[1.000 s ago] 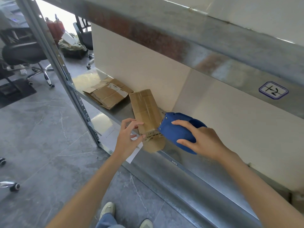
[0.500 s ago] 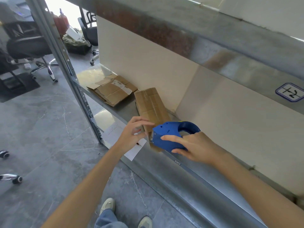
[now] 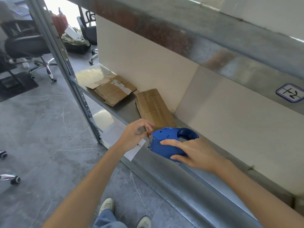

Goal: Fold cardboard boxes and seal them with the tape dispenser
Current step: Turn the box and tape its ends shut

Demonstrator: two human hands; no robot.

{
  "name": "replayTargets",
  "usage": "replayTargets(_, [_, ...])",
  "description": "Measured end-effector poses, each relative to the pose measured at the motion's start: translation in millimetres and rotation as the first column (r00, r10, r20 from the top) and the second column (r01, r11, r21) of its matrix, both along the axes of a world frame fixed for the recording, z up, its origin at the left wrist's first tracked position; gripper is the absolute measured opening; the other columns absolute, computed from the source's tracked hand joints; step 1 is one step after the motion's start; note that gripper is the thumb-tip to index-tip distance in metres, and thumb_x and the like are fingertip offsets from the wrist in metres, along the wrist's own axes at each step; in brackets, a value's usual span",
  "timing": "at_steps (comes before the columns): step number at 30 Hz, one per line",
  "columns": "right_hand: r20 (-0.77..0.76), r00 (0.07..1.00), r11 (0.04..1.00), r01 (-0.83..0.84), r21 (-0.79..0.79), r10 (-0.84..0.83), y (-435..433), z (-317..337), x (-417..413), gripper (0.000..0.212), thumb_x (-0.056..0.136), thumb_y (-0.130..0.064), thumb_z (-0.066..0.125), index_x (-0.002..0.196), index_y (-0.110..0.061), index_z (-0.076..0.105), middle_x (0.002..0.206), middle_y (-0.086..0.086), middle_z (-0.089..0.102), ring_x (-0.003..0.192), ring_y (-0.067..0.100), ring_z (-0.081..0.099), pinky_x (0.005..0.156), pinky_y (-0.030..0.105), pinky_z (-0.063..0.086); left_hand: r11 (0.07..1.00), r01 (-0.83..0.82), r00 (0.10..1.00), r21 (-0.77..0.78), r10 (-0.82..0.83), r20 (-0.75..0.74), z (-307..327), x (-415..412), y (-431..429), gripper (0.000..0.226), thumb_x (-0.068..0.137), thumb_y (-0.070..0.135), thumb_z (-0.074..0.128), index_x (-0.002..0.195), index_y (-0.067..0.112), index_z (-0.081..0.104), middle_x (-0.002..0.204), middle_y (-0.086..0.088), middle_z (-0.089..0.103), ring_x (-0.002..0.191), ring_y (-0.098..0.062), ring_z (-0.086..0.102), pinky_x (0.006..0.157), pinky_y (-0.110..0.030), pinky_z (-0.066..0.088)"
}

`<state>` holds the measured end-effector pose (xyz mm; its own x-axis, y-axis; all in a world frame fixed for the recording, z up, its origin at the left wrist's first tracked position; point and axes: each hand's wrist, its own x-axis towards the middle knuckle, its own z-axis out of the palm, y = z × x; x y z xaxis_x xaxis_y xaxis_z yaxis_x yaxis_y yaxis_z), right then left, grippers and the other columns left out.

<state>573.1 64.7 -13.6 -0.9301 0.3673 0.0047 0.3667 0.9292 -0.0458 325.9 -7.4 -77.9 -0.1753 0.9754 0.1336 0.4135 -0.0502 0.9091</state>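
The metal shelf (image 3: pixel 121 111) carries a stack of flattened cartons (image 3: pixel 111 91) at its far left, probably stock waiting to be folded. The folded box (image 3: pixel 153 106) lies lengthwise near the back wall, its near end turned toward the person so a seam can be reached. The blue tape dispenser (image 3: pixel 164 143) is held at that end with its mouth facing the box, gripped by the right hand (image 3: pixel 195 152) with forefinger along its side and thumb beneath, seemingly to steer it. The left hand (image 3: pixel 133 137) curls its fingertips together at the mouth, likely after the tape end, though I cannot tell whether they hold anything.
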Motion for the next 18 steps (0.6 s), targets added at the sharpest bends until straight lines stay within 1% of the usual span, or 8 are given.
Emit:
replayTargets(2, [-0.002,1.0,0.999,0.005,-0.032,-0.005,-0.7,1.5,1.3,0.055,0.092,-0.046,0.06,0.14,-0.05,0.034,0.059,-0.011,0.055,0.051,0.01,0.033,0.05,0.013,0.015,0.998,0.048,0.998,-0.046,-0.047,0.036,-3.7,-0.2,0.6,0.015,0.091,-0.001,0.064,0.086,0.013,0.066,0.116,0.011,0.065,0.111,-0.001,0.058,0.095,-0.013,0.041])
replayTargets(4, [0.002,1.0,0.996,0.025,-0.086,-0.025,-2.3,2.6,2.8,0.053,0.092,-0.046,0.058,0.139,-0.051,0.034,0.056,-0.013,0.048,0.047,0.009,0.033,0.05,0.013,0.015,0.995,0.078,0.993,-0.066,-0.072,0.092,-7.4,0.4,-0.5,0.021,0.093,0.001,0.063,0.084,0.02,0.065,0.121,0.011,0.065,0.119,-0.007,0.057,0.105,-0.028,0.041])
replayTargets(6, [-0.002,0.998,0.988,0.061,-0.144,-0.062,-1.9,5.5,4.5,0.052,0.093,-0.045,0.058,0.139,-0.052,0.036,0.053,-0.017,0.035,0.048,0.001,0.041,0.051,0.011,0.016,0.993,0.102,0.987,-0.062,-0.094,0.127,-8.9,1.2,-1.1,0.023,0.093,0.001,0.062,0.084,0.022,0.065,0.123,0.011,0.066,0.122,-0.009,0.057,0.109,-0.037,0.042])
replayTargets(9, [0.055,0.996,0.979,0.077,-0.187,-0.068,0.0,12.3,6.0,0.05,0.097,-0.048,0.051,0.14,-0.059,0.03,0.057,-0.016,0.035,0.063,-0.007,0.048,0.051,0.015,0.022,0.99,0.112,0.982,-0.086,-0.097,0.161,-7.7,-0.5,-0.6,0.015,0.095,0.005,0.061,0.084,0.015,0.065,0.123,0.015,0.066,0.126,-0.005,0.054,0.113,-0.041,0.038])
replayTargets(12, [0.051,0.995,0.97,0.092,-0.225,-0.083,3.9,16.4,11.9,0.051,0.097,-0.051,0.047,0.136,-0.068,0.018,0.061,-0.007,0.047,0.057,0.01,0.046,0.058,0.019,0.036,0.987,0.124,0.983,-0.105,-0.108,0.152,-4.9,0.6,2.0,0.017,0.096,0.007,0.06,0.083,0.018,0.062,0.124,0.02,0.065,0.127,0.005,0.05,0.111,-0.034,0.035])
replayTargets(14, [0.057,0.994,0.963,0.106,-0.247,-0.095,5.7,16.4,15.8,0.054,0.096,-0.052,0.047,0.135,-0.067,0.011,0.068,-0.003,0.055,0.062,0.014,0.049,0.065,0.024,0.042,0.989,0.112,0.988,-0.1,-0.1,0.119,-5.0,3.4,2.4,0.014,0.096,0.007,0.06,0.085,0.015,0.062,0.123,0.023,0.064,0.123,0.011,0.049,0.104,-0.021,0.034])
replayTargets(16, [0.054,0.993,0.961,0.114,-0.251,-0.104,5.8,16.5,19.4,0.055,0.096,-0.052,0.048,0.136,-0.065,0.013,0.065,-0.005,0.053,0.06,0.014,0.049,0.067,0.027,0.044,0.992,0.098,0.992,-0.081,-0.091,0.088,-6.6,7.9,5.0,0.011,0.096,0.005,0.06,0.087,0.011,0.061,0.125,0.021,0.064,0.123,0.009,0.051,0.097,-0.008,0.033])
replayTargets(18, [0.034,0.993,0.957,0.12,-0.264,-0.115,5.6,16.0,23.7,0.054,0.095,-0.051,0.051,0.138,-0.062,0.02,0.059,-0.008,0.045,0.055,0.011,0.044,0.064,0.025,0.043,0.994,0.083,0.994,-0.069,-0.078,0.071,-9.7,11.9,7.4,0.011,0.096,0.003,0.059,0.087,0.009,0.061,0.127,0.017,0.064,0.123,0.008,0.051,0.093,-0.003,0.034])
